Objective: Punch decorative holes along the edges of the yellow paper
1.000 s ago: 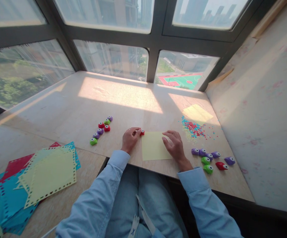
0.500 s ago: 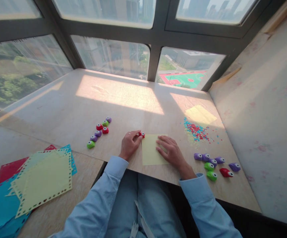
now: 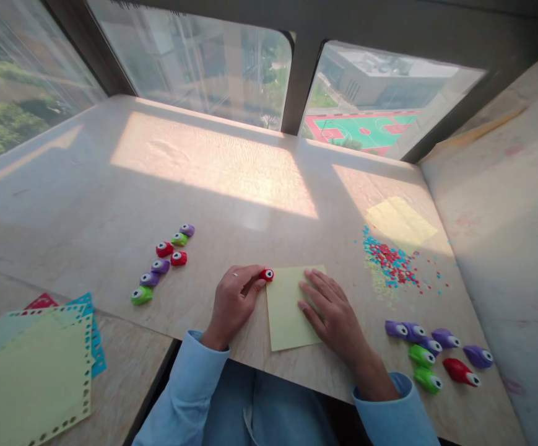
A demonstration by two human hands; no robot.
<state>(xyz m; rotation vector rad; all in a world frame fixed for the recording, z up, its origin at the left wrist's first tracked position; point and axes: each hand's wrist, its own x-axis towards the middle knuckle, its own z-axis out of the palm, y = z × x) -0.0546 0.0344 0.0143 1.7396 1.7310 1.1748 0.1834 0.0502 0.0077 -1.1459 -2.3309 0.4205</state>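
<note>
My left hand (image 3: 237,301) grips a small red craft paper punch (image 3: 267,275) between thumb and fingers, at the upper left corner of a pale yellow sheet of paper (image 3: 287,316). Whether the paper's corner is inside the punch's slot is too small to tell. My right hand (image 3: 336,316) rests with stretched fingers on the right part of the sheet, covering its right edge. No holes show along the visible edges of this sheet.
Several punches in purple, green and red stand left (image 3: 160,266) and right (image 3: 424,356). Punched paper bits (image 3: 392,263) lie scattered near a yellow sheet (image 3: 401,220). Colored sheets with punched borders (image 3: 31,371) are piled at left. Windows and a wall bound the table (image 3: 231,235).
The camera view has tilted down and moved closer to the table. My left hand still holds the red punch at the sheet's corner, and my right hand stays on the paper.
</note>
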